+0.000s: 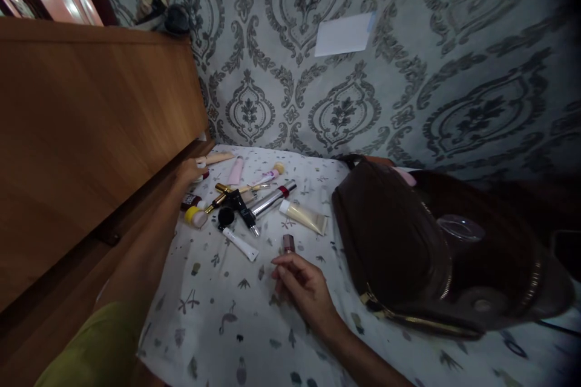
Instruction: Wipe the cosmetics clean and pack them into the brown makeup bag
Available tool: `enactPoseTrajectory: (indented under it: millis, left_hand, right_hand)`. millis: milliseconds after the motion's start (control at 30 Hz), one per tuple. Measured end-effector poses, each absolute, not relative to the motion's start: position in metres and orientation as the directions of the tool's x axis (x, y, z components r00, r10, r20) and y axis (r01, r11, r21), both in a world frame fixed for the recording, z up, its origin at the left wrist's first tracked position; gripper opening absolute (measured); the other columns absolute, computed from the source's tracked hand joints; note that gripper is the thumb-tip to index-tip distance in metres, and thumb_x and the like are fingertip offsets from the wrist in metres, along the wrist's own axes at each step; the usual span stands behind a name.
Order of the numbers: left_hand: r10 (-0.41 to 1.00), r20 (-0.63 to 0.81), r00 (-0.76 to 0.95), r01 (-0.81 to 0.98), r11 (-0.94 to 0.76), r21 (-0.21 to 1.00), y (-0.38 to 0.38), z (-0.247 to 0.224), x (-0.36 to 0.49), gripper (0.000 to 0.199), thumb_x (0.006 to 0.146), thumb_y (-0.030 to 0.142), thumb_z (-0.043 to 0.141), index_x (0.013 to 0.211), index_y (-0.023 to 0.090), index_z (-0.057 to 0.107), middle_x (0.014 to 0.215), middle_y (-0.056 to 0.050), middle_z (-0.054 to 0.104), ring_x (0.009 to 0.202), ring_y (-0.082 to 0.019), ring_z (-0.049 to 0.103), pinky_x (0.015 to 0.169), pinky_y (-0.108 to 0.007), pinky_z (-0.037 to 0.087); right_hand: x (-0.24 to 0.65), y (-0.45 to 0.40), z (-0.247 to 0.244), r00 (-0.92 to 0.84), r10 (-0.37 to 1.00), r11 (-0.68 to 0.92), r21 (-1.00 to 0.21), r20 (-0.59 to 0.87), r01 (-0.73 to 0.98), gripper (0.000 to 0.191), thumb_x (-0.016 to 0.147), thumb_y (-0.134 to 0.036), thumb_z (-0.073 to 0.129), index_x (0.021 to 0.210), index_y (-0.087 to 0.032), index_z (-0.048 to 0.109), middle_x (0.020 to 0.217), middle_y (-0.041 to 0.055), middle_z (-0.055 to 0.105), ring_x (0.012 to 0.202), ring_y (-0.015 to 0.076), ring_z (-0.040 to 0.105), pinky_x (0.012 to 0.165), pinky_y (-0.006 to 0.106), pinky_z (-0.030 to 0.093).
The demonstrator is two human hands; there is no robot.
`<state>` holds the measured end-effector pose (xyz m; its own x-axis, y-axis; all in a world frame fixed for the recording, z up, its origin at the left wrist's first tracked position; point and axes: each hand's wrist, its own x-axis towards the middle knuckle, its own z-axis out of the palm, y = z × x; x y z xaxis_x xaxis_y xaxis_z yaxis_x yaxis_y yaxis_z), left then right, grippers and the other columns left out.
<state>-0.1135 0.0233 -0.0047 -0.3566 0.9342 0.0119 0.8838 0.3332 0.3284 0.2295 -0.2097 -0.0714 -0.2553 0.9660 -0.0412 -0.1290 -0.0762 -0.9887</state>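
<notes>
My right hand (299,281) is over the patterned cloth, its fingers curled closed around the lower end of a small mauve-capped bottle (288,243). At the far left edge of the cloth, my left hand (188,170) has its fingers on a small white and dark red item (203,176). Between the hands lie a cream tube with a white cap (305,216), a silver tube (272,198), a black tube (242,210), a white tube (240,244), a pink tube (236,170) and a yellow-lidded jar (195,216).
A dark brown bag (390,236) with a gold zipper fills the right side, a clear oval item (460,228) on it. Wooden furniture (91,133) borders the left. Behind is a patterned wall (290,97) with a white paper (344,35).
</notes>
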Motion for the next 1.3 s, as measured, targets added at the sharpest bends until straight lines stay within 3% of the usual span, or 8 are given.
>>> enactPoseTrajectory:
  millis: [200, 400, 567, 667, 833, 1067, 1167, 1300]
  left_hand:
    - [0.999, 0.014, -0.032, 0.891, 0.023, 0.453, -0.005, 0.005, -0.118, 0.031, 0.092, 0.036, 0.066, 0.116, 0.015, 0.064, 0.120, -0.007, 0.066, 0.107, -0.024, 0.065, 0.091, -0.046, 0.055]
    - [0.971, 0.214, 0.108, 0.788, -0.215, 0.577, -0.052, 0.028, -0.091, 0.044, 0.077, 0.035, 0.074, 0.114, 0.013, 0.063, 0.120, -0.009, 0.067, 0.114, -0.030, 0.061, 0.102, -0.045, 0.046]
    - [0.897, 0.249, 0.365, 0.606, -0.432, 0.668, -0.123, 0.040, -0.019, 0.042, 0.076, 0.043, 0.074, 0.108, 0.018, 0.066, 0.113, -0.007, 0.071, 0.110, -0.026, 0.063, 0.101, -0.037, 0.046]
    - [0.824, 0.212, 0.526, 0.511, -0.505, 0.696, -0.166, 0.031, 0.027, 0.033, 0.078, 0.036, 0.075, 0.106, 0.022, 0.066, 0.107, -0.004, 0.071, 0.102, -0.022, 0.065, 0.093, -0.032, 0.048]
    - [0.782, 0.210, 0.587, 0.588, -0.590, 0.553, -0.209, 0.014, 0.071, 0.039, 0.088, 0.045, 0.069, 0.118, 0.022, 0.060, 0.112, -0.006, 0.063, 0.102, -0.022, 0.063, 0.086, -0.033, 0.049]
    - [0.807, 0.158, 0.570, 0.772, -0.591, 0.233, -0.230, 0.012, 0.106, 0.031, 0.100, 0.042, 0.045, 0.115, 0.020, 0.061, 0.118, -0.012, 0.057, 0.114, -0.031, 0.050, 0.079, -0.041, 0.052]
    - [0.860, 0.178, 0.479, 0.651, -0.484, 0.585, -0.221, 0.009, 0.106, 0.029, 0.098, 0.039, 0.045, 0.111, 0.022, 0.064, 0.108, -0.010, 0.059, 0.107, -0.029, 0.053, 0.094, -0.048, 0.047]
    - [0.910, 0.148, 0.388, 0.345, -0.292, 0.892, -0.205, -0.006, 0.100, 0.031, 0.094, 0.046, 0.050, 0.096, 0.021, 0.068, 0.097, -0.007, 0.064, 0.101, -0.026, 0.058, 0.102, -0.044, 0.043]
  right_hand:
    - [0.231, -0.212, -0.071, -0.277, 0.960, -0.067, -0.991, -0.033, -0.113, 0.045, 0.081, -0.062, 0.067, 0.092, -0.018, 0.067, 0.074, 0.0021, 0.064, 0.057, 0.0119, 0.057, 0.051, 0.023, 0.047]
    - [0.231, -0.217, -0.072, -0.268, 0.963, -0.003, -0.995, 0.024, -0.098, 0.032, 0.086, -0.049, 0.065, 0.096, -0.019, 0.066, 0.081, 0.0029, 0.064, 0.060, 0.0123, 0.060, 0.053, 0.024, 0.049]
    - [0.225, -0.216, -0.068, -0.202, 0.972, 0.111, -0.992, 0.121, -0.057, 0.051, 0.079, -0.034, 0.071, 0.127, -0.024, 0.056, 0.131, 0.0131, 0.057, 0.102, 0.0220, 0.068, 0.066, 0.027, 0.055]
    - [0.224, -0.214, -0.067, -0.195, 0.961, 0.192, -0.981, 0.196, -0.039, 0.068, 0.075, -0.030, 0.072, 0.138, -0.025, 0.047, 0.142, 0.0139, 0.051, 0.114, 0.0242, 0.063, 0.079, 0.031, 0.056]
    - [0.237, -0.221, -0.068, -0.154, 0.971, 0.196, -0.978, 0.184, 0.066, 0.053, 0.071, -0.023, 0.070, 0.123, -0.020, 0.057, 0.111, 0.0068, 0.068, 0.099, 0.0227, 0.063, 0.085, 0.034, 0.052]
    - [0.243, -0.241, -0.071, -0.173, 0.951, 0.287, -0.938, 0.256, 0.193, 0.030, 0.071, -0.020, 0.065, 0.100, -0.020, 0.059, 0.103, 0.0067, 0.066, 0.091, 0.0218, 0.061, 0.080, 0.033, 0.052]
    - [0.242, -0.243, -0.072, -0.150, 0.967, 0.236, -0.942, 0.205, 0.237, 0.029, 0.066, -0.022, 0.071, 0.092, -0.020, 0.058, 0.089, 0.0032, 0.063, 0.082, 0.0202, 0.059, 0.077, 0.033, 0.051]
    - [0.245, -0.243, -0.067, -0.189, 0.975, 0.123, -0.992, 0.117, 0.019, 0.053, 0.066, -0.029, 0.079, 0.113, -0.021, 0.056, 0.109, 0.0053, 0.065, 0.101, 0.0223, 0.061, 0.093, 0.035, 0.049]
